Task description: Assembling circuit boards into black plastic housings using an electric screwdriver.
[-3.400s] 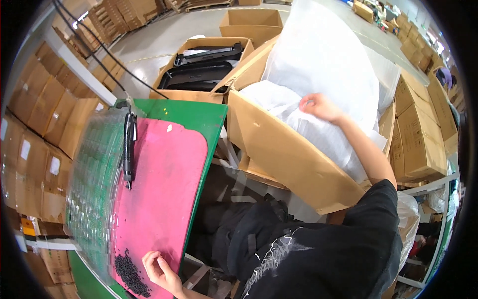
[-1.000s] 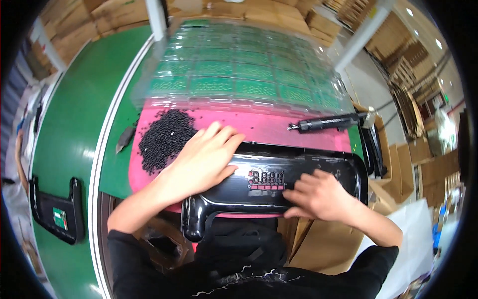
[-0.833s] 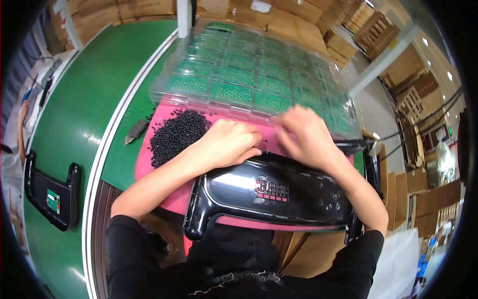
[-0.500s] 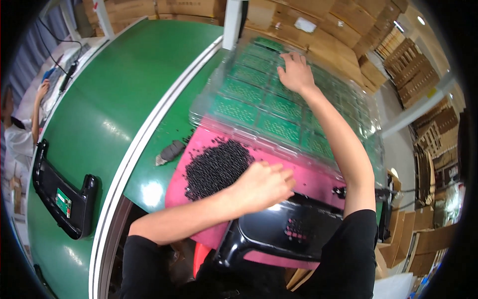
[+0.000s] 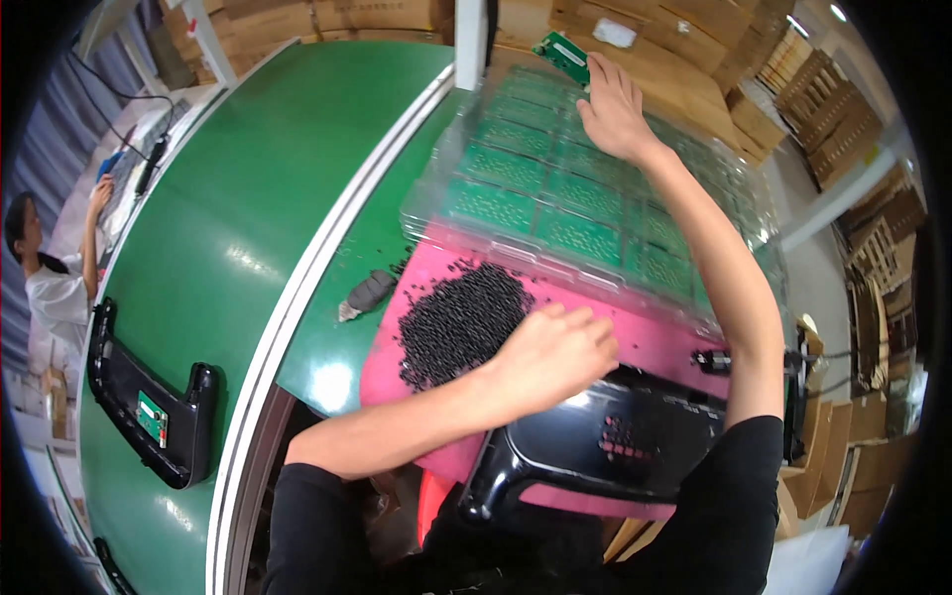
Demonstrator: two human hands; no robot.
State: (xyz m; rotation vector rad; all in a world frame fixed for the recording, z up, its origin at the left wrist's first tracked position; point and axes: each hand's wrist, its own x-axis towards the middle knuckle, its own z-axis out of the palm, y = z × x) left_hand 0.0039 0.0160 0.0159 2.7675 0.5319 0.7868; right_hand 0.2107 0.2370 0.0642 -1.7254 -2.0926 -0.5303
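Holding a green board (image 5: 561, 55) by its near right end, the right hand (image 5: 615, 111) is at 1 o'clock (clock read about the centre of the view, 12 at the top). Fingertips and thumb close on that end; board tilted, over the far edge of the clear trays (image 5: 580, 188), its white label strip visible.

Left hand (image 5: 555, 357) at 4 o'clock: fingers loosely curled, slightly blurred, by the upper edge of a glossy black shell (image 5: 555, 441). Cannot tell whether it touches the shell or grips anything small.

Shell at 5 o'clock, lying on the pink mat (image 5: 654, 337) with one leg past the near edge; pink shows through its small cut-outs. Its right end is hidden by the right arm and sleeve.

Trays at 1 to 2 o'clock, more green boards in their pockets. Heap of small black pieces (image 5: 461, 322) near centre, on the mat, just left of the left hand. Black driver (image 5: 712, 361) at 3 to 4 o'clock, partly behind the right forearm. Grey lump (image 5: 369, 293) at 9 o'clock, on the green desk (image 5: 322, 342).

Beyond a white rail (image 5: 327, 226), second shell (image 5: 183, 441) at 8 o'clock, circuit piece (image 5: 153, 418) inside. Co-worker (image 5: 59, 293) at 9 o'clock, far edge, arm raised.
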